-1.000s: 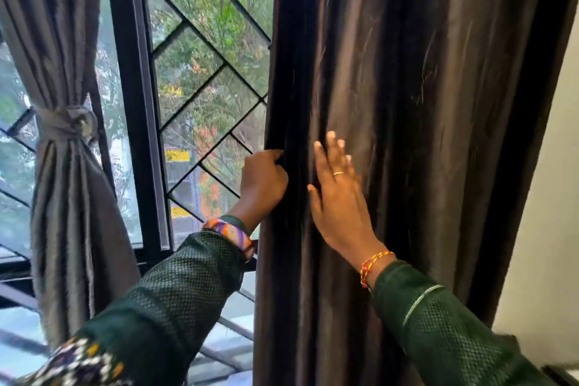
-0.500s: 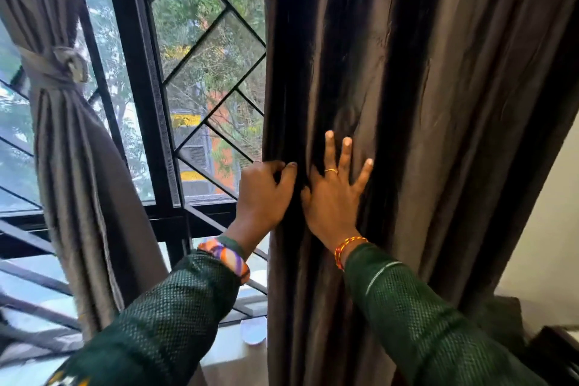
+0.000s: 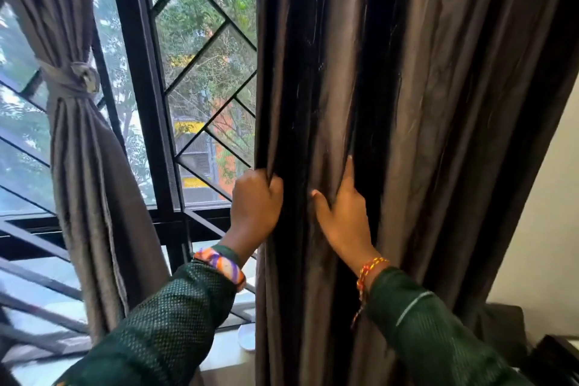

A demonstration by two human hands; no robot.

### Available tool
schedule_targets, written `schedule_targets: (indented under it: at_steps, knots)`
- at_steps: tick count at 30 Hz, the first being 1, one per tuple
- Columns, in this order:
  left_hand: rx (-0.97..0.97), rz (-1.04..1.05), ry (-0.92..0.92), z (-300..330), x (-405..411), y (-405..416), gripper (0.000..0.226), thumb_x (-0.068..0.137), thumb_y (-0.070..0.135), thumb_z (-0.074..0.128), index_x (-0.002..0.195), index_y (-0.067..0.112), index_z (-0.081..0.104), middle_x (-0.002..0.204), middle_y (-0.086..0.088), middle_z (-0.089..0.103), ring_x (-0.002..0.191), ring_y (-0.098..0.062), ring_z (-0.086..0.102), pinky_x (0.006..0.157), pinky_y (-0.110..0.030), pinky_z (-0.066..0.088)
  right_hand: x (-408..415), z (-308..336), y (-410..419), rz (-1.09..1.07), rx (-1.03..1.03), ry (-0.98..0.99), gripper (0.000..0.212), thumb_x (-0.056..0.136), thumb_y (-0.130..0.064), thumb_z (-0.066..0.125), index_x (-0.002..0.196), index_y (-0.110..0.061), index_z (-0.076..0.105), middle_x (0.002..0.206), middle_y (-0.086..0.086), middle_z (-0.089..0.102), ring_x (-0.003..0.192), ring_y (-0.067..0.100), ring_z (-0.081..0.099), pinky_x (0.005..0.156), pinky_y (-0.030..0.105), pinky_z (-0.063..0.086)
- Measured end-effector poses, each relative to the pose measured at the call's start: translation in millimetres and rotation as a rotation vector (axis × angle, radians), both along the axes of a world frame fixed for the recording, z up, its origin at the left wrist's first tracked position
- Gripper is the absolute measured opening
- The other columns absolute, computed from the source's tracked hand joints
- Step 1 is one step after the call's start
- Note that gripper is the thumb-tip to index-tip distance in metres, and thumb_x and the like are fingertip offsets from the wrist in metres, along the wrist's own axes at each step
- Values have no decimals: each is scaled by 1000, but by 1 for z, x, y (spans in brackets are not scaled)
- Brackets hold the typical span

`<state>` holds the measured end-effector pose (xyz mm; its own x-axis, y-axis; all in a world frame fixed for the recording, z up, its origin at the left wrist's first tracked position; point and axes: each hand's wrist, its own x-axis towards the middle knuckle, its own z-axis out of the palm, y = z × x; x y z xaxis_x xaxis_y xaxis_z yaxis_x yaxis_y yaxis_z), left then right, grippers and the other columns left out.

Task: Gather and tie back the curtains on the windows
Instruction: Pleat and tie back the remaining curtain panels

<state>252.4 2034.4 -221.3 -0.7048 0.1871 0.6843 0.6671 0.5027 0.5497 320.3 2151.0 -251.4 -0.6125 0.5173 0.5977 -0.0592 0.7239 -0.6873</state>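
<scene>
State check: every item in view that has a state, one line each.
left curtain: gathered, tied back with a knotted band
right curtain: hanging loose, untied, partly bunched
left hand: grips the right curtain's edge
right hand: fingers tucked into the folds, gripping them
window: uncovered between the curtains

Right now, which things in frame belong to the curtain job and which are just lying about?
Job:
- dark curtain, untied
- left hand, gripping its edge
- right hand, fingers in its folds
- left curtain, already tied
- its tieback

Lying about:
- white dish on sill
- dark chair
</scene>
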Motion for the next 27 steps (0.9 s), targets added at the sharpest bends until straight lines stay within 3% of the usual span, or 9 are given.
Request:
schedule_targets:
  at_steps: [2,6,9,13,16,18,23,25,27]
  knots:
    - [-8,3,0,-1,3,-6,24,87,8,50,77,-12,59,71,-21,52,65,-26,42,57,-24,22,1,0,-2,-22,48,-97,67,89,-5,49,149,-9,19,120,20,62,107,33,62,94,32,49]
    - [37,-44,73,-5,13,-7,31,90,12,44,75,-11,58,71,-17,50,70,-34,52,58,-28,25,10,-19,-26,-9,153,-64,67,85,6,44,148,-10,26,119,19,62,107,33,62,96,34,49]
    - [76,-133,148,-10,25,2,48,92,30,37,73,-8,60,72,-29,58,68,-39,56,60,-33,30,15,-27,-42,57,114,-146,71,86,1,45,149,-20,22,120,20,61,104,38,62,88,44,52]
    - [75,-222,128,-13,43,14,52,88,48,49,80,-1,66,75,-21,60,69,-29,57,58,-17,26,33,-31,-55,91,-40,-227,34,87,-13,48,118,-5,59,109,17,67,101,38,62,84,41,52]
    - [62,-151,119,-11,44,20,29,88,19,60,86,-9,64,83,-29,60,77,-37,58,60,-22,27,52,-32,-48,111,133,-399,42,90,-13,47,132,-11,46,128,14,56,114,35,55,89,39,47]
    - [65,-106,86,-10,40,20,23,88,6,53,85,-15,60,87,-32,58,80,-43,57,64,-29,29,67,-34,-42,127,287,-392,67,89,-22,47,149,-21,17,152,10,31,132,30,41,100,40,43]
    - [54,-17,72,-10,28,11,24,89,4,51,83,-19,56,90,-35,57,85,-46,55,71,-39,31,82,-13,-4,-354,478,156,84,83,-39,47,148,-15,-2,155,19,2,144,26,-4,118,40,3]
    - [40,-3,74,-10,26,8,25,89,5,51,83,-18,56,90,-34,57,85,-45,55,71,-41,32,85,4,11,-343,265,157,93,84,-42,56,150,-14,-5,157,16,5,145,22,5,117,38,6]
    - [34,-13,81,-10,26,7,24,89,4,51,83,-18,57,90,-33,58,85,-45,55,69,-40,34,79,10,26,-139,-12,88,95,82,-34,67,151,-17,4,150,11,35,133,17,39,112,33,28]
